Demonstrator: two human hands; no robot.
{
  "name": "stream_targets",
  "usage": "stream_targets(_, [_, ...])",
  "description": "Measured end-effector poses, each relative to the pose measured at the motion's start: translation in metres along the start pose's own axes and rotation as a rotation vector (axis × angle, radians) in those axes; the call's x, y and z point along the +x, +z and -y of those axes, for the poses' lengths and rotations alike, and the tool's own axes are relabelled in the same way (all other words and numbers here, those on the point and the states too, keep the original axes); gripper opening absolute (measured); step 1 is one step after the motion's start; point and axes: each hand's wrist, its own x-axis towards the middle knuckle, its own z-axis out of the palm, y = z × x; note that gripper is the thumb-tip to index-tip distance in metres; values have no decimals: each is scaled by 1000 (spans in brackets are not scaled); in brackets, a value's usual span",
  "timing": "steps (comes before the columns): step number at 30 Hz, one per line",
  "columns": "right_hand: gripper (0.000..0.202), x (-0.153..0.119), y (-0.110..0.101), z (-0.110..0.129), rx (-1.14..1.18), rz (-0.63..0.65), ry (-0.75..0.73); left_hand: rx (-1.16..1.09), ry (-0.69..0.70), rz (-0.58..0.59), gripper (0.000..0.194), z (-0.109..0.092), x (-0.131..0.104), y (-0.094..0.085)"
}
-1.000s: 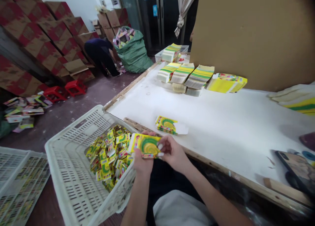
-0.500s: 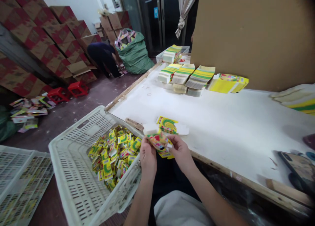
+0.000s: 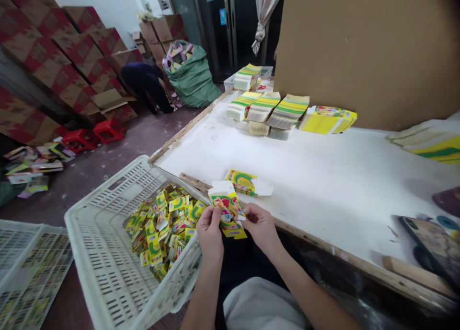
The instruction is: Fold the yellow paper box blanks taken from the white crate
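Between my hands, over the table's front edge, is a small yellow and green printed carton point(image 3: 227, 206) with white flaps sticking out at its top. My left hand point(image 3: 210, 229) pinches its left side between thumb and fingers. On the opposite side, my right hand point(image 3: 261, 224) grips the carton near its lower right corner. Just beyond, another yellow carton point(image 3: 242, 180) lies on the white table point(image 3: 316, 176) with its white flap pointing right. To the left, a white plastic crate point(image 3: 104, 258) holds many small yellow cartons point(image 3: 154, 246).
Stacks of flat yellow cartons point(image 3: 287, 111) stand at the table's back, before a large brown board point(image 3: 359, 56). A phone point(image 3: 427, 241) and a wooden block point(image 3: 417, 275) lie at right. Across the floor, a person point(image 3: 145, 83) bends beside a green sack point(image 3: 194, 80); red stools point(image 3: 108, 131) stand nearby.
The carton in my hands has turned so its printed face now shows flatter and sharper. Both hands keep hold of it, and the whole view has shifted slightly.
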Motion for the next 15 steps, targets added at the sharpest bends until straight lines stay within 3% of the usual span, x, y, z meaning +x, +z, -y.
stream_targets(2, [9,0,-9,6,-72,8,-31,102,149,-27,21,-13,-5,-1])
stream_targets(4, [9,1,-18,15,-262,21,-131,225,420,-62,36,-32,-10,-2])
stream_targets(5, [17,2,-22,20,-396,27,-219,295,557,-47,41,-43,-12,-3])
stream_targets(7, [27,2,-26,30,-663,44,-435,492,706,104,49,-62,-15,-4])
stream_targets(9, [29,2,-26,38,-801,82,-616,761,658,315,65,-72,-14,-4])
stream_targets(11, [28,1,-24,43,-830,137,-721,960,492,480,80,-70,-9,-4])
stream_targets(13, [27,1,-23,44,-800,129,-743,1021,339,549,73,-59,-5,-4])
stream_targets(15, [34,1,-23,42,-692,2,-649,1028,269,540,58,-45,-3,-3])
